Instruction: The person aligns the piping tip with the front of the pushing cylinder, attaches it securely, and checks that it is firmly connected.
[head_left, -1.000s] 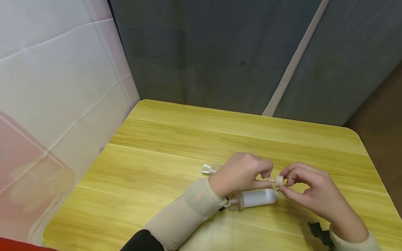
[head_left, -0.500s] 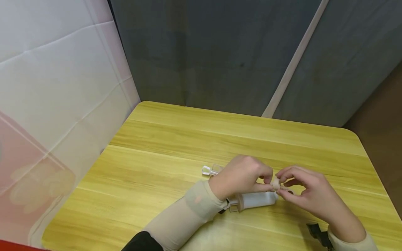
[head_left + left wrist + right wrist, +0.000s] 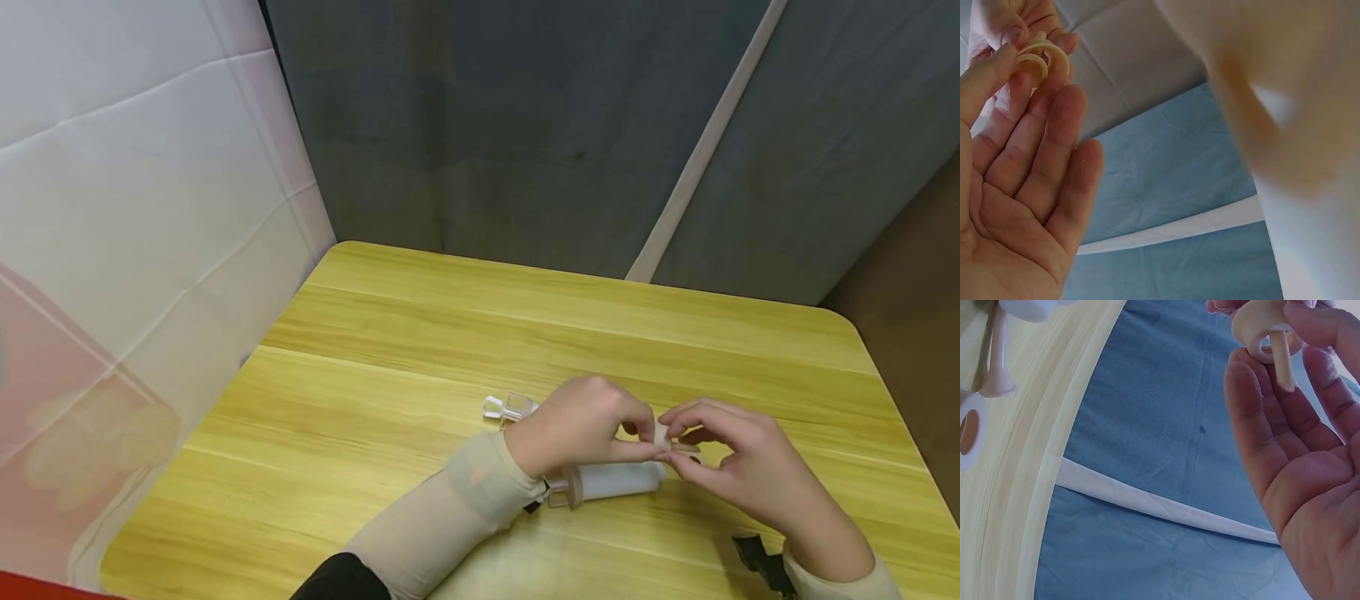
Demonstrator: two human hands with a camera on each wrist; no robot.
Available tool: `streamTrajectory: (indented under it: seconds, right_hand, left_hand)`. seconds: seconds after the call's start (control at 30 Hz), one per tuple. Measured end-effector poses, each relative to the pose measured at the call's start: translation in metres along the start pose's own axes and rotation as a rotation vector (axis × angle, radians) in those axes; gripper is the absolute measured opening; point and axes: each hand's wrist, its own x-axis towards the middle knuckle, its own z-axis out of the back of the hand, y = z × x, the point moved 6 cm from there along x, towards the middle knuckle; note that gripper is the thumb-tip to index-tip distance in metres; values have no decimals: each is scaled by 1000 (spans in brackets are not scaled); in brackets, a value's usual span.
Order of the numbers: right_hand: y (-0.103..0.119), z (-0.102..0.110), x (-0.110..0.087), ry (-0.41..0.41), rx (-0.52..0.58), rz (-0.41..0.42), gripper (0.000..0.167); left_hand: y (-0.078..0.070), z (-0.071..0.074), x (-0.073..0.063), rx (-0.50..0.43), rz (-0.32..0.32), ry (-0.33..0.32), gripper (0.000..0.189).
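Note:
Near the right of the table, my left hand and right hand meet fingertip to fingertip. Between them, both pinch a small cream ring-shaped plastic piece. In the left wrist view, curved rims of the ring piece show between thumb and fingers. From the right wrist, the ring piece has a thin peg sticking out towards the right palm. Just below the left hand lies a white cylinder with a beige collar and a narrow end piece; the left forearm partly covers that end.
A white loop-ended part lies behind the left hand, mostly hidden. In the right wrist view, a white ring and a flared white stem appear at the left. A black strap mount is on the right wrist.
The right hand has shifted slightly left, narrowing the gap between the hands. Its cream ring piece now sits against the left fingertips. The cylinder has stayed in place.

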Motion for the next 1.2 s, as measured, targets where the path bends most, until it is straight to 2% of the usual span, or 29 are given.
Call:
streamTrajectory:
  seconds: [0.17,0.4,0.53,0.7,0.8,0.87,0.97,1.2]
  right_hand:
    - [-2,1,-2,-15,1,17,50]
    - [-2,2,-3,-29,-10,30,40]
    - [-2,3,-4,-28,-8,22,11]
    - [-2,4,-4,-26,-13,14,11]
    - [-2,5,-4,-28,-20,20,34]
    - [-2,6,-5,-25,-17,10,31]
    - [-2,7,-5,-41,-6,19,11]
    - [0,9,-4,-122,-7,105,20]
  left_hand:
    - [2,-1,0,-70,-4,-9,12]
    - [5,-2,1,-152,-49,6,12]
    - [6,-3,1,-161,-70,19,13]
    - [6,-4,0,-188,-88,37,16]
    - [7,-5,0,-217,-100,52,18]
    - [7,-5,-1,-233,-105,60,20]
    - [9,-4,-2,-251,-105,61,21]
    - [10,1,-3,-255,-95,40,20]
